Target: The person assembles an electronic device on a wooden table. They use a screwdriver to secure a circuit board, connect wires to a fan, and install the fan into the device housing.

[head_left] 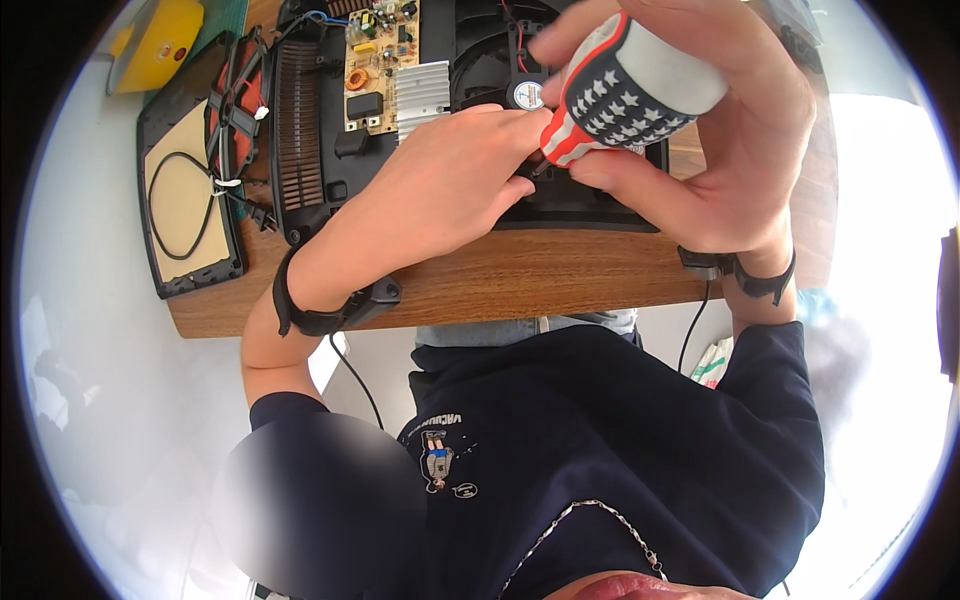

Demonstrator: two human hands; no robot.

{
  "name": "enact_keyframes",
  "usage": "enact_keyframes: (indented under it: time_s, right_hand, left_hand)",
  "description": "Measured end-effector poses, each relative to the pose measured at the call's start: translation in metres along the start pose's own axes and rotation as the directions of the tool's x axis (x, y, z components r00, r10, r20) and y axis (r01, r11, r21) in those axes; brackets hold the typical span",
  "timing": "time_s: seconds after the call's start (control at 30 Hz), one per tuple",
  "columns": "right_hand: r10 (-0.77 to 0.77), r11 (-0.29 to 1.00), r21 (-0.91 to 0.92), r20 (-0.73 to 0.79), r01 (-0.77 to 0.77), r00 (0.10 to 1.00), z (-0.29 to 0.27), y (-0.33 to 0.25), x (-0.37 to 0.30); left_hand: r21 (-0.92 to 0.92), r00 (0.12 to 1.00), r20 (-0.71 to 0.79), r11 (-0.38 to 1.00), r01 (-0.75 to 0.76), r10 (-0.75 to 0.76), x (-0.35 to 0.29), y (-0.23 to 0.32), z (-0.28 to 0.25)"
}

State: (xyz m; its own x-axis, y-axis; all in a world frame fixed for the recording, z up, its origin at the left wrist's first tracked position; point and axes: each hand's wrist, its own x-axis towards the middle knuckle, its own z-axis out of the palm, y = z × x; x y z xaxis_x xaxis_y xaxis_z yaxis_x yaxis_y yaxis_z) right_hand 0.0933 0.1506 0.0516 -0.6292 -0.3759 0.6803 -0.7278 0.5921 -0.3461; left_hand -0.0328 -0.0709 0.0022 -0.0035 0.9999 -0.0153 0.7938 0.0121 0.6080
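Starting out at ten o'clock, there's a bright yellow plastic object with rounded edges (160, 45), sitting well apart from the action. Swing down between nine and ten, and here's a flat tan panel in a black plastic frame (180, 185), with a looped thin black cable (178, 257) lying over it. Next along, the big open black plastic housing (331, 120), spread across the brown wood-grain bench (540, 265), its ribbed brown vent slats (297, 130) facing ten o'clock. Inside it at eleven: a tan circuit board crowded with components (378, 75), and just beside that, a finned silver metal heatsink (422, 92).

Now the left hand (445, 180), a shade before twelve, reaching over the housing and covering part of the heatsink! Its fingertips are bunched close by the tool's tip; whether that grip pinches anything, you can't tell from here. Then the star of the show at one o'clock: a fat, rounded tool handle in red, white and navy with white stars (630, 95), tilted, a short dark shaft pointing down to its seven o'clock, into the housing. And at two, the right hand (745, 175), thumb below, fingers above, its grip closed firmly round that handle.
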Motion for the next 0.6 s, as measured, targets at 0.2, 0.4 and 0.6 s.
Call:
enact_keyframes:
  time_s: [0.2,0.4,0.6]
  right_hand:
    - [0.078,0.997,0.011,-0.167,-0.077,0.983,0.01,-0.014,0.005]
    - [-0.048,0.998,0.019,-0.222,0.054,0.974,0.016,-0.009,0.003]
    - [0.011,0.997,-0.072,-0.147,-0.021,0.989,0.01,-0.02,0.022]
  left_hand:
    - [0.009,0.999,-0.035,1.0,0.009,-0.008,-0.002,0.002,0.004]
    - [-0.247,0.99,-0.136,0.966,-0.072,0.039,0.001,-0.004,0.006]
    - [-0.169,0.988,-0.155,0.985,-0.048,0.022,-0.002,-0.003,0.006]
